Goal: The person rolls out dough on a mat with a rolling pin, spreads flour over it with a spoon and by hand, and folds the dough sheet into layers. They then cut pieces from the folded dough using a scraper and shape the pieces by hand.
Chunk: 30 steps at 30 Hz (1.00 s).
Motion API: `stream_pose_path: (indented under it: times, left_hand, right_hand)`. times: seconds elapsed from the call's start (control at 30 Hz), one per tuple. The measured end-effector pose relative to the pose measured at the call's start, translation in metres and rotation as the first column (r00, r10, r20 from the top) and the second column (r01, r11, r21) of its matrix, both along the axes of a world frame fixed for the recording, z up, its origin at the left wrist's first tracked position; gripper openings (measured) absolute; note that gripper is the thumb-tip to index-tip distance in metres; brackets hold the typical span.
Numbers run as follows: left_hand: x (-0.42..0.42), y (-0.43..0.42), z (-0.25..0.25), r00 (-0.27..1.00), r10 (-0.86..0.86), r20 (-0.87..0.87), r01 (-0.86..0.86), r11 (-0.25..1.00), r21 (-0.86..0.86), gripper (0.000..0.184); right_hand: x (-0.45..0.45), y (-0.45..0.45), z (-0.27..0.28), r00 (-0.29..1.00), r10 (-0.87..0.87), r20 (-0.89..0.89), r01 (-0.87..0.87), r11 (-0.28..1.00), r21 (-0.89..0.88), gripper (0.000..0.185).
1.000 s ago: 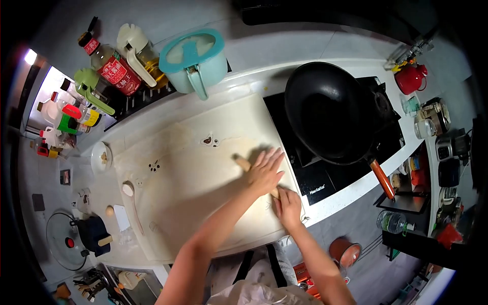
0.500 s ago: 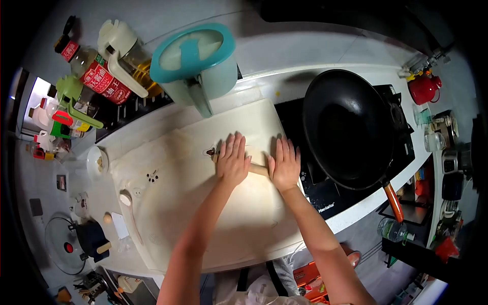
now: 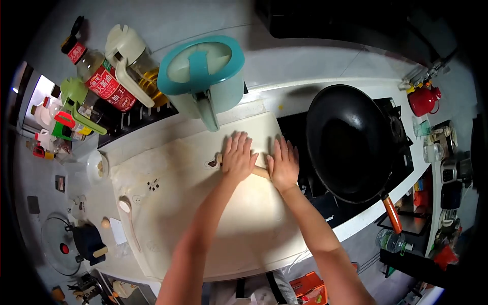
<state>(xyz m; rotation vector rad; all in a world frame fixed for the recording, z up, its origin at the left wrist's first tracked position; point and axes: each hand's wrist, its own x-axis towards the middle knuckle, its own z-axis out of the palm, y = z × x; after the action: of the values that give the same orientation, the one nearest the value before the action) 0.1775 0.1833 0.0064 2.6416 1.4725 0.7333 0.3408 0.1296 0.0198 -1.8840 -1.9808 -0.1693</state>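
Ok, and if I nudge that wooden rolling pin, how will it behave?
The rolling pin looks round and slim, so it would likely roll across its length at a light push. Its wood-like surface suggests it is stiff and probably fairly light. With the left hand and right hand on it, rolling seems controlled.

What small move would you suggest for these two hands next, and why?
Probably a short, even roll of the wooden stick: the left hand and right hand lie spread over it, fingers extended, and it lies on the broad pale surface.
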Motion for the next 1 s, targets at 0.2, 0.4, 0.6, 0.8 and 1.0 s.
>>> stream_pose_path:
  times: [0.2, 0.4, 0.6, 0.8, 1.0]
  left_hand:
    - [0.004, 0.007, 0.001, 0.987, -0.004, 0.163, -0.004, 0.999, 0.046, 0.033]
    - [0.025, 0.036, 0.002, 0.970, 0.136, 0.203, -0.142, 0.990, 0.015, 0.031]
    - [0.000, -0.020, 0.007, 0.916, 0.278, 0.288, -0.293, 0.956, 0.009, 0.046]
    - [-0.038, -0.124, -0.005, 0.908, 0.414, -0.067, -0.418, 0.883, -0.214, 0.073]
    - [-0.009, -0.143, 0.005, 0.991, -0.130, 0.025, 0.133, 0.966, -0.222, 0.058]
  right_hand:
    - [-0.028, -0.055, -0.009, 0.995, 0.084, -0.045, -0.088, 0.990, -0.107, 0.068]
    - [-0.021, -0.023, -0.007, 0.997, 0.040, 0.064, -0.035, 0.996, -0.079, 0.066]
    - [-0.017, -0.014, -0.015, 1.000, -0.029, 0.006, 0.029, 0.999, -0.028, 0.056]
    - [-0.009, 0.007, -0.013, 0.985, -0.140, -0.098, 0.136, 0.990, -0.042, 0.036]
    - [-0.015, -0.016, 0.010, 0.948, 0.203, -0.244, -0.177, 0.976, 0.124, 0.032]
